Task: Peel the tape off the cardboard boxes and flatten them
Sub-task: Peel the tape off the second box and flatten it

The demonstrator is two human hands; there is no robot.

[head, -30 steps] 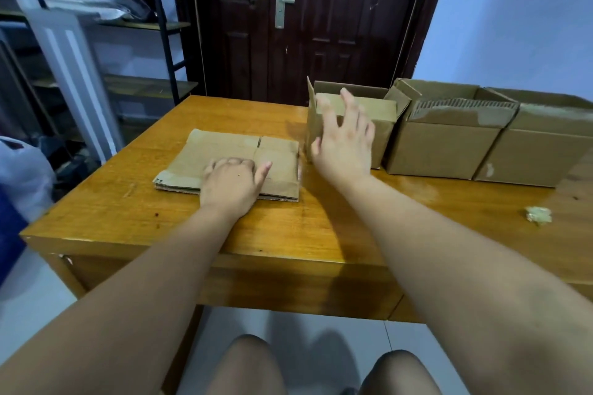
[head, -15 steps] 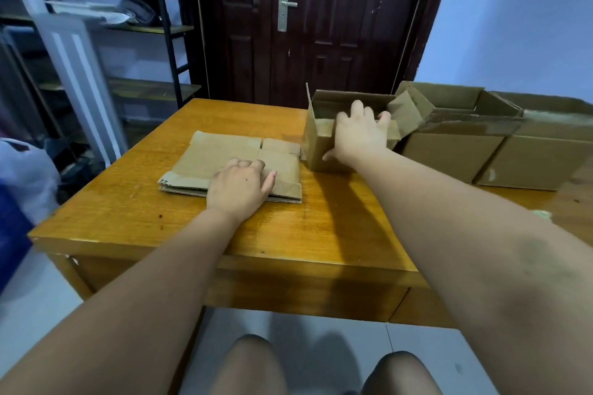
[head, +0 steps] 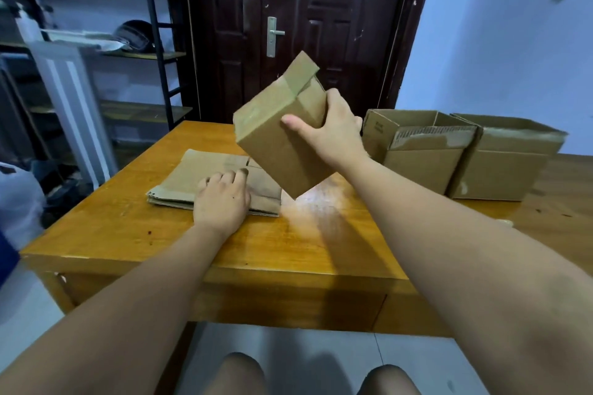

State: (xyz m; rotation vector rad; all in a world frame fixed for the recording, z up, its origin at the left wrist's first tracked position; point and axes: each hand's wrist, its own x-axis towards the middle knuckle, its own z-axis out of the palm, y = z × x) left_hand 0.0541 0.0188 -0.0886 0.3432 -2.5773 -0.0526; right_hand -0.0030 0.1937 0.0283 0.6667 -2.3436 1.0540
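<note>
My left hand (head: 221,199) lies palm-down on the flattened stack (head: 189,179), fingers lightly bent and pinching nothing, below and left of my grip. My right hand (head: 330,135) clamps the small box (head: 276,144) in the air above the table (head: 288,244), thumb on the near face, fingers wrapped round the far side. The box is tilted, with the tape (head: 290,86) on its upturned face away from my palm. As I judge it, I should squeeze only enough not to crush the walls, bring my left across to lift a tape end, and pull low along the seam. Past my knuckles, to the right, the open boxes (head: 417,167) wait.
</note>
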